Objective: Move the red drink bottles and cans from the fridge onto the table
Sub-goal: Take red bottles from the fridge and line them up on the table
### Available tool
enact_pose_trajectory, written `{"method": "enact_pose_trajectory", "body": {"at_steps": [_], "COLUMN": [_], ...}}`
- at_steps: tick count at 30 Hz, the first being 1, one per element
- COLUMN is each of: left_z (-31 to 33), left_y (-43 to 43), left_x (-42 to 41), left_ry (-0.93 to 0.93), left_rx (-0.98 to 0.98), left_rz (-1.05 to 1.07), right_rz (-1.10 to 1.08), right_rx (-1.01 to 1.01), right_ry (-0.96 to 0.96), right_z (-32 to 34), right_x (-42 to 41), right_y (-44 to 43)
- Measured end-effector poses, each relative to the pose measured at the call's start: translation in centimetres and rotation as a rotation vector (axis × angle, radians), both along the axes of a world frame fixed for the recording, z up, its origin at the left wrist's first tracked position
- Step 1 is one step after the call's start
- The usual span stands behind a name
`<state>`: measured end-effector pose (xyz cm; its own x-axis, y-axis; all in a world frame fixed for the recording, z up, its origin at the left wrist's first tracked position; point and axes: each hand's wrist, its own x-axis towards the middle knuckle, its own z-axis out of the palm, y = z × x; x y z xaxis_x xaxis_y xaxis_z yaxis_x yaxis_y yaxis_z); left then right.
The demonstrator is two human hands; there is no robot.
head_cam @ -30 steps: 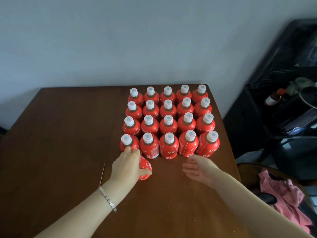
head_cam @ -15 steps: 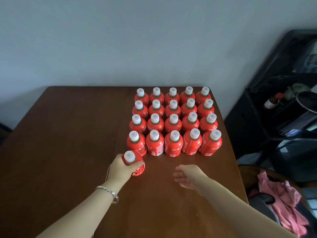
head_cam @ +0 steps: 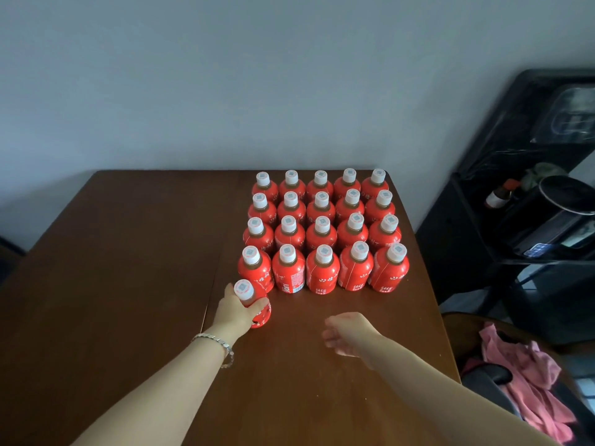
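Observation:
Several red drink bottles with white caps (head_cam: 323,235) stand in tidy rows on the right half of a brown wooden table (head_cam: 128,252). One more red bottle (head_cam: 257,309) stands upright just in front of the left column, starting a new row. My left hand (head_cam: 236,312) is wrapped around it from the left, a bracelet on the wrist. My right hand (head_cam: 349,333) hovers over the table in front of the rows, fingers loosely curled, holding nothing.
A black shelf unit (head_cam: 515,220) with a small bottle and dark appliances stands to the right of the table. A chair with a pink cloth (head_cam: 521,375) sits at the lower right. A grey wall runs behind the table.
My left hand has stood the bottle upright and shifted it up against the front row. My right hand has drawn back from the front row toward me.

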<state>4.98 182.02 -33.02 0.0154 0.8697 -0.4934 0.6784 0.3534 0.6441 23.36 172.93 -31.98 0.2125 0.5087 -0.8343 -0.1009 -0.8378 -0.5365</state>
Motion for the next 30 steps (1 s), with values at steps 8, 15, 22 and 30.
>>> {"method": "enact_pose_trajectory", "body": {"at_steps": [8, 15, 22, 30], "left_z": [3.1, 10.1, 12.2, 16.7], "left_y": [-1.9, -3.4, -8.4, -27.0], "left_x": [0.9, 6.1, 12.0, 18.0], "left_ry": [0.318, 0.170, 0.423, 0.292], "left_rx": [0.167, 0.507, 0.316, 0.554], "left_rz": [0.058, -0.673, -1.334, -1.797], "right_rz": [0.214, 0.372, 0.354, -0.018], "right_rx": [0.101, 0.125, 0.060, -0.232], "right_ry": [-0.145, -0.467, -0.778, -0.868], "right_z": [0.6, 4.3, 9.6, 16.0], "right_x": [0.2, 3.5, 5.0, 2.9], "right_y": [0.0, -3.8, -13.1, -35.0]}}
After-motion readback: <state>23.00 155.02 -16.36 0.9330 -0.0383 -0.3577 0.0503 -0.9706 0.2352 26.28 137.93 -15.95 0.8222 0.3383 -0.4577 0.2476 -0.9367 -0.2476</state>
